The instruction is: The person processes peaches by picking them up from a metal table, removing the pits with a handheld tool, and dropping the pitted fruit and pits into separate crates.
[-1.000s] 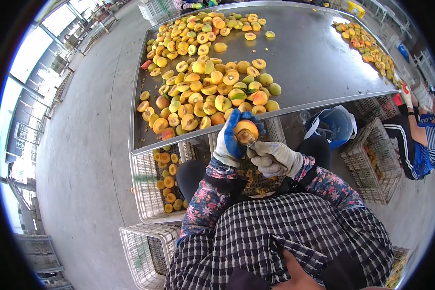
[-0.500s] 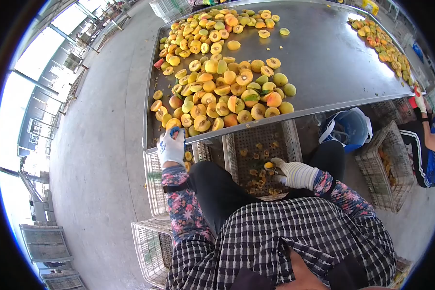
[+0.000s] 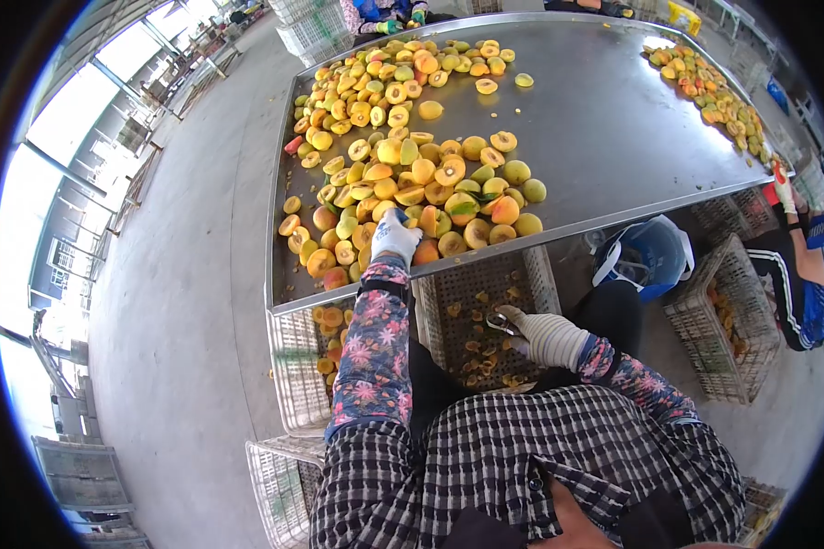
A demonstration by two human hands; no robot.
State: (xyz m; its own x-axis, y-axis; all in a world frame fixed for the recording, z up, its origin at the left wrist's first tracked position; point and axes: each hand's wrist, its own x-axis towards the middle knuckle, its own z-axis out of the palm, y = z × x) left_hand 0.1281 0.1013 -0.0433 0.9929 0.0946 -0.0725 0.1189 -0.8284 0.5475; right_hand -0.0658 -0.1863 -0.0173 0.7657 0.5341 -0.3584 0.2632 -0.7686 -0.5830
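Observation:
My left hand (image 3: 396,240), in a white glove with blue on it, reaches over the table's near edge into the pile of halved yellow peaches (image 3: 430,174). Its fingertips touch the fruit and are partly hidden among it. My right hand (image 3: 545,337), in a striped knitted glove, is closed around a small metal tool (image 3: 502,320). It hangs above a crate (image 3: 545,284) with scattered small fruit pieces (image 3: 481,346) at the bottom. More peach halves (image 3: 330,320) lie in the crate to the left.
The metal table (image 3: 604,137) holds another fruit row (image 3: 710,96) on the right. A blue bucket (image 3: 655,256) and a crate (image 3: 723,320) stand right of my knees. One co-worker's gloved hand (image 3: 783,190) is at the right edge; another person (image 3: 389,16) sits across the table.
My left hand has moved up and right from the table's corner onto the pile. The peach piece at my right hand is gone, and the metal tool now shows there. The view has shifted slightly.

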